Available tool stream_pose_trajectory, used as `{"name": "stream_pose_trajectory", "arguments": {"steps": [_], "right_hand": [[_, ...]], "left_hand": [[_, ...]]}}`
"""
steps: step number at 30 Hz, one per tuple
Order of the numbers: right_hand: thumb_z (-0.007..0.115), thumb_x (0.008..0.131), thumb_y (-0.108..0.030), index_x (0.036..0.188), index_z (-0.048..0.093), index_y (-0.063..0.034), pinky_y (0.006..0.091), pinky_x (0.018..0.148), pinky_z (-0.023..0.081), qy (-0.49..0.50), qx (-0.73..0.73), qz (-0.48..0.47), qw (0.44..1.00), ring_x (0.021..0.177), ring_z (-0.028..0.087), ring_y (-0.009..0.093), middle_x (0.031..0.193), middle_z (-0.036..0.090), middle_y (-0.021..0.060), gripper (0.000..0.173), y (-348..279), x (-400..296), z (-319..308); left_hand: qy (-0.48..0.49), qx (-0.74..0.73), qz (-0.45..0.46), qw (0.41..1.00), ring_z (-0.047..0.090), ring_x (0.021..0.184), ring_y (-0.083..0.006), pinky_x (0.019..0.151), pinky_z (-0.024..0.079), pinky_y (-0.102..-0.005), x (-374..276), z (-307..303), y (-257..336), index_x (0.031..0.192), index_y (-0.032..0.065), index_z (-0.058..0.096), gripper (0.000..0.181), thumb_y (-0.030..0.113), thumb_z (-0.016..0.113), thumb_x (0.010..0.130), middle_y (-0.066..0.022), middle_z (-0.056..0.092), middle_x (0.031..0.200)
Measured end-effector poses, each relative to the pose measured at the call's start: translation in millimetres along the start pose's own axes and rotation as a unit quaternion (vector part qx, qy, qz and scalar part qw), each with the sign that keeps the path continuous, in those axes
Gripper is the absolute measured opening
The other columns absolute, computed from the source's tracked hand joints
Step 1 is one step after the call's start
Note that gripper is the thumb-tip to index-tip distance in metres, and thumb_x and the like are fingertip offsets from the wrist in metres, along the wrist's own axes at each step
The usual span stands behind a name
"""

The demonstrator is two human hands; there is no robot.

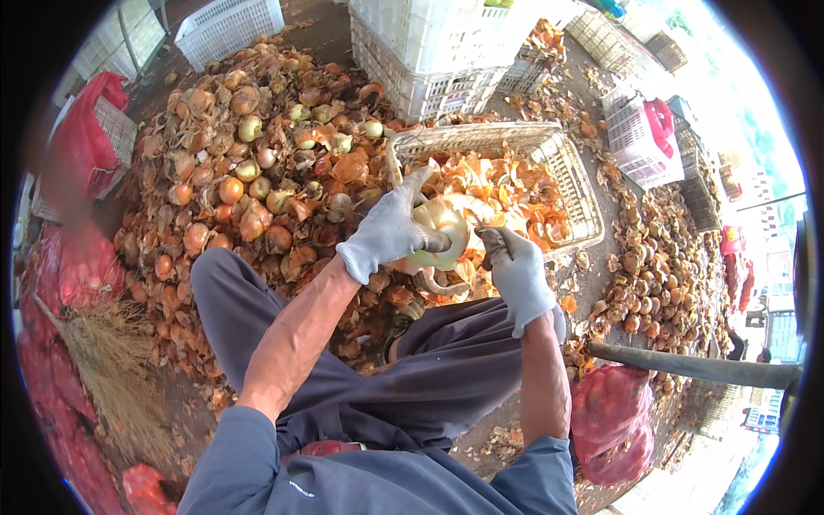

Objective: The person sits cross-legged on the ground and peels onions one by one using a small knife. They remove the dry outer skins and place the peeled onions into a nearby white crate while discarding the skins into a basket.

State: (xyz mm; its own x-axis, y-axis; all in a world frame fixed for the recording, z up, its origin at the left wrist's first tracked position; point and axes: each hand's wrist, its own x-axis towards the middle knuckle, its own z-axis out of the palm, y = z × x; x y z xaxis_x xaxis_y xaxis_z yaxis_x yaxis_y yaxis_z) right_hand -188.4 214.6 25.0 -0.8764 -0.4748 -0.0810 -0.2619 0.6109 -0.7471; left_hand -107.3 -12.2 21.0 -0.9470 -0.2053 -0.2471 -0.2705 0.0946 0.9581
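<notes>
My left hand [396, 222], in a pale grey knitted glove, grips a large, partly peeled onion [450, 225]. Its pale flesh shows between thumb and fingers. Close by on the right is my right hand [518, 267], gloved alike, with its fingers curled together at the onion's side. A small dark thing [478, 229] pokes out at those fingertips, too small to tell what it is. Both hands are above the near side of a plastic crate [582, 193] that holds loose orange-brown onion skins [534, 199].
A large heap of onions [232, 190] spreads left and ahead. Stacked white crates [428, 90] stand beyond the crate. More onions [650, 283] lie at right, near a grey pole [682, 364] and a red mesh sack [611, 425]. A straw broom [112, 367] lies at left.
</notes>
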Motion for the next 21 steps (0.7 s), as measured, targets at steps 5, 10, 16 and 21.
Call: {"name": "stream_pose_trajectory", "arguments": {"steps": [5,10,16,21], "right_hand": [[0.061,0.107,-0.025,0.122,0.075,-0.0072,0.0252,0.053,0.039,0.024,-0.003,0.101,0.995,0.058,0.049,0.006,0.072,0.063,-0.0002,0.027,36.9,29.2,-16.3],[0.062,0.105,-0.011,0.130,0.069,-0.0019,0.0191,0.058,0.041,0.065,0.055,-0.046,0.995,0.068,0.052,0.002,0.082,0.064,-0.0023,0.028,18.3,17.2,-26.1],[0.079,0.089,-0.005,0.148,0.053,-0.0071,0.0244,0.070,0.054,0.036,0.175,-0.043,0.983,0.082,0.065,0.009,0.110,0.066,0.0082,0.065,-56.8,-4.1,1.3],[0.070,0.086,0.008,0.138,0.064,-0.0068,0.0231,0.068,0.051,0.141,0.121,-0.119,0.975,0.075,0.057,0.006,0.094,0.070,0.0005,0.054,-41.9,14.3,18.1]], "left_hand": [[0.074,0.006,0.131,0.989,0.056,0.137,-0.0337,0.115,0.043,-0.0375,3.9,7.4,-14.5,0.163,0.0002,0.025,0.125,0.023,0.095,0.062,-0.0263,0.053,0.151],[0.124,0.122,0.088,0.981,0.064,0.125,-0.0377,0.110,0.048,-0.0393,3.3,10.3,-10.2,0.163,0.0022,0.024,0.122,0.029,0.092,0.066,-0.0282,0.062,0.138],[0.156,0.229,0.158,0.948,0.069,0.113,-0.0401,0.103,0.052,-0.0418,-9.6,17.1,-5.6,0.163,0.0025,0.025,0.117,0.032,0.089,0.068,-0.0274,0.068,0.125],[0.161,0.275,0.240,0.917,0.067,0.114,-0.0406,0.101,0.053,-0.0441,-14.3,23.4,-3.8,0.162,-0.0001,0.025,0.119,0.028,0.090,0.067,-0.0266,0.067,0.125]]}}
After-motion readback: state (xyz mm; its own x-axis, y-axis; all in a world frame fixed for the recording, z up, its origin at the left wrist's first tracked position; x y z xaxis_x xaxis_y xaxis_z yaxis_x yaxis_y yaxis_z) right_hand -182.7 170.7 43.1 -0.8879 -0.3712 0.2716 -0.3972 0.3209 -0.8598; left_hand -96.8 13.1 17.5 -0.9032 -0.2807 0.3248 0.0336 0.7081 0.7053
